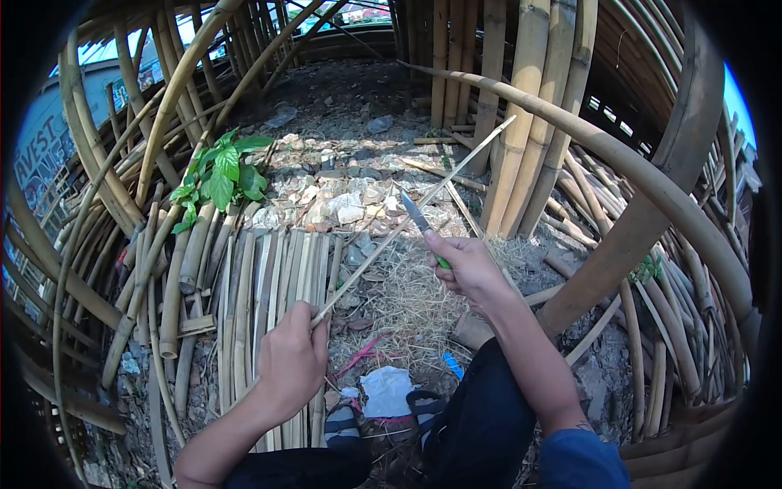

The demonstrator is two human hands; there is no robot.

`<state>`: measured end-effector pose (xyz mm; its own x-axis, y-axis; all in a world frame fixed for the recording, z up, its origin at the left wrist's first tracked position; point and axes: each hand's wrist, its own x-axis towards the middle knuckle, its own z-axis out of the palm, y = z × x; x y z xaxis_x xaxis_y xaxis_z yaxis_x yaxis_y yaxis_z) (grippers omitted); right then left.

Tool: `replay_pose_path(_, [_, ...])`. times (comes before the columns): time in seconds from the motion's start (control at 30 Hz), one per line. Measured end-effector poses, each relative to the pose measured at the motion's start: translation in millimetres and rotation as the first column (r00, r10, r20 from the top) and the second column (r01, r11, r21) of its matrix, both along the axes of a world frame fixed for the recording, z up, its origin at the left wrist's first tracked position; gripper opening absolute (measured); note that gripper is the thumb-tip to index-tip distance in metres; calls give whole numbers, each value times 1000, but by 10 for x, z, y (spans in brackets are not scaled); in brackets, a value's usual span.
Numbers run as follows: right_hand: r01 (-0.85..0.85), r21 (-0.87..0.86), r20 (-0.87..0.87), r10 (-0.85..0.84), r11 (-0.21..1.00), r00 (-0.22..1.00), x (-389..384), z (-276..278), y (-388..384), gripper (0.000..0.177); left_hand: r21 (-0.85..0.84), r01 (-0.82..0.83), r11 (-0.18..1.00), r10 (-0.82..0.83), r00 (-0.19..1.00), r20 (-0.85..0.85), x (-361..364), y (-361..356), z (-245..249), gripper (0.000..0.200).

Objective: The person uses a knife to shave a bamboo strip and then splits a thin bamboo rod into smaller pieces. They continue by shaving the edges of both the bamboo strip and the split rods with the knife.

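My left hand (pixel 292 355) is closed round the lower end of a thin bamboo strip (pixel 376 254), which slants up and away to the right. In my right hand (pixel 466 267) is a knife (pixel 416 214) with a green handle, its blade pointing up and to the left. The blade lies close beside the strip in this view, above the pale shavings (pixel 423 297) heaped on the ground. Left of my left hand lies a row of split bamboo slats (pixel 273 269).
Upright bamboo poles (pixel 525 122) stand ahead on the right, and a long curved pole (pixel 619 151) crosses in front of them. A leafy green plant (pixel 221 175) grows at the left. A white cloth-like piece (pixel 386 391) lies between my sandalled feet (pixel 342 424), near a blue object (pixel 453 366).
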<state>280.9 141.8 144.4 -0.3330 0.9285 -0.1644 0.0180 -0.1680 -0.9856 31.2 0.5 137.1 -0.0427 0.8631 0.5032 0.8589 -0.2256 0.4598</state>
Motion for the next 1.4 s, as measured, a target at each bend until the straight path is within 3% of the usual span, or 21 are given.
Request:
replay_pose_path(0.13, [81,-36,17,-81,996,997,140,-22,102,48,-50,-23,998,21,999,-35,11,5,-63,17])
replay_pose_path(0.33, [-222,-18,113,223,975,968,-362,-133,-383,46,-31,-1,1000,0,1000,-18,105,57,-33,16])
replay_pose_path(0.4, [-407,-53,150,410,912,900,-475,-226,-497,45,-13,71,997,-71,997,28,107,75,-35,16])
replay_pose_path(0.43, [-412,-55,150,416,909,897,-485,-230,-487,45,-15,65,998,-65,997,29,112,68,-18,16])
replay_pose_path(0.5, [-389,4,131,385,921,914,-492,-233,-458,45,-112,84,990,-67,988,142,113,42,24,16])
replay_pose_path(0.63, [-378,52,187,362,924,913,-472,-180,-419,46,-49,97,994,-90,988,127,85,51,2,17])
replay_pose_path(0.7, [-228,39,72,224,973,972,-391,-132,-321,47,-140,34,990,-14,990,141,58,20,39,19])
replay_pose_path(0.87, [-144,7,123,142,990,982,-235,-145,-165,47,-150,25,988,-6,992,127,27,-7,-2,21])
replay_pose_path(0.97, [-15,-16,60,16,1000,998,-89,-80,-9,48,-152,24,988,-6,993,116,11,-32,-5,22])
replay_pose_path(1.13, [-27,-92,7,28,995,1000,-83,-85,-81,48,-126,32,992,-20,995,96,-8,2,-62,20])
replay_pose_path(1.23, [-231,-163,86,247,959,965,-188,-156,-208,47,-199,17,980,3,995,102,19,-15,11,19])
replay_pose_path(1.4, [-116,-69,97,122,991,988,8,9,-65,49,-91,36,995,-32,999,42,-2,-35,-28,15])
